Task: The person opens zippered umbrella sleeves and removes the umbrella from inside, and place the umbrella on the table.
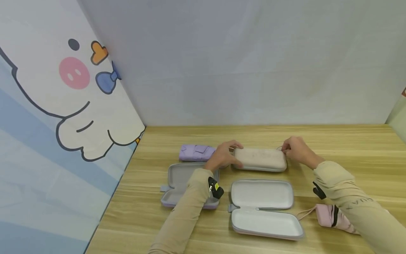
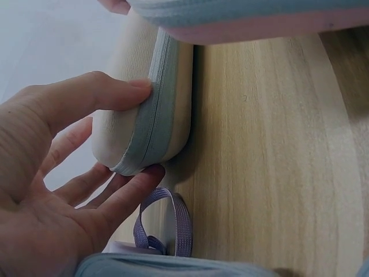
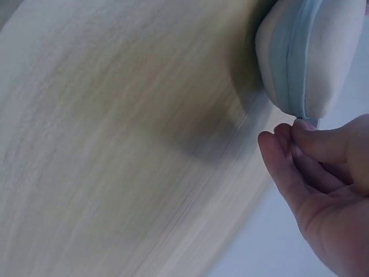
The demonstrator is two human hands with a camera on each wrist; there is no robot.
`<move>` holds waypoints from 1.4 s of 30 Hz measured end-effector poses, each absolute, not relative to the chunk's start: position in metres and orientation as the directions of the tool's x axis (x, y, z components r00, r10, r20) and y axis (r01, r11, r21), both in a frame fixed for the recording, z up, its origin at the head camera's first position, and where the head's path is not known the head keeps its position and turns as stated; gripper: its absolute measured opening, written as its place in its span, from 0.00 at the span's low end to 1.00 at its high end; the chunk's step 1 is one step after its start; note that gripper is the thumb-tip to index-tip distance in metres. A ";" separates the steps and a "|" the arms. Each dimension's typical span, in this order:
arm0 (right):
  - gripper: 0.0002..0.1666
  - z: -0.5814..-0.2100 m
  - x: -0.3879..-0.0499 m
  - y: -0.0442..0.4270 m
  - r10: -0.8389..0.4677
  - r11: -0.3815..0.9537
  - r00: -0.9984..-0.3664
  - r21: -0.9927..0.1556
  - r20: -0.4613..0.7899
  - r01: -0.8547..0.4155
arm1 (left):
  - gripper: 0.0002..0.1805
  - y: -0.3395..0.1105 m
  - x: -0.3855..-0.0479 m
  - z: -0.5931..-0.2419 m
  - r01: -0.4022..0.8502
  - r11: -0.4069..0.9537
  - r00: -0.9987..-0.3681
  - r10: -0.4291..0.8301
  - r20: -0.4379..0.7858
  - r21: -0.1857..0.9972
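A closed beige zip case [image 1: 260, 158] with a grey-blue zip band lies on the wooden table. My left hand [image 1: 223, 154] holds its left end. In the left wrist view the thumb [image 2: 130, 92] presses on the case's edge and the other fingers reach round its end. At the case's right end is my right hand [image 1: 296, 151], thumb and fingertips pinching the small zipper pull [image 3: 311, 122], mostly hidden by them. Nearer me an open case with a pale lining [image 1: 261, 194] lies flat. Another open case, lilac outside and grey inside [image 1: 180, 174], sits partly under my left forearm.
A folded lilac umbrella [image 1: 195, 152] lies behind the lilac case, left of my left hand. A pink folded umbrella [image 1: 324, 215] with a wrist loop is at the front right, partly covered by my right sleeve. A pale wall cloth [image 1: 253, 70] rises behind the table [image 1: 133, 211].
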State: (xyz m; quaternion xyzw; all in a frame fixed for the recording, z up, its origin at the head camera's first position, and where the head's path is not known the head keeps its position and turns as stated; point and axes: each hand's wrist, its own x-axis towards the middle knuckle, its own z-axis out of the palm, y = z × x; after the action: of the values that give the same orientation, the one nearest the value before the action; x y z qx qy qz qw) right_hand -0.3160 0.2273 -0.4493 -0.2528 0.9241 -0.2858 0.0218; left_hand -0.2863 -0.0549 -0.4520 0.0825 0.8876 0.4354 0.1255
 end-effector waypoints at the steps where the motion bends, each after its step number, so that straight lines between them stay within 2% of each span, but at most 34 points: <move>1: 0.08 -0.449 -0.316 0.228 -0.480 0.709 -0.871 -0.540 0.102 -0.454 | 0.33 -0.055 -0.286 -0.452 0.039 0.606 -0.955 0.257 -0.150 0.794; 8: 0.05 -0.449 -0.312 0.233 -0.483 0.701 -0.869 -0.547 0.108 -0.458 | 0.33 -0.054 -0.285 -0.452 0.028 0.606 -0.954 0.254 -0.160 0.795; 30: 0.03 -0.446 -0.302 0.243 -0.457 0.682 -0.888 -0.617 0.061 -0.393 | 0.33 -0.056 -0.283 -0.449 0.027 0.599 -0.954 0.254 -0.158 0.800; 42: 0.04 -0.441 -0.294 0.246 -0.451 0.691 -0.892 -0.644 -0.030 -0.328 | 0.33 -0.055 -0.283 -0.449 0.017 0.597 -0.958 0.239 -0.158 0.802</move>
State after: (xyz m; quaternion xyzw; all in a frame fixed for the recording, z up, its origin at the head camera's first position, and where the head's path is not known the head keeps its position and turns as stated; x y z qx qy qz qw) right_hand -0.2942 0.2455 -0.4407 -0.2130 0.9149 -0.3301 0.0933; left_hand -0.2829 -0.0554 -0.4489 0.0724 0.8849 0.4428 0.1254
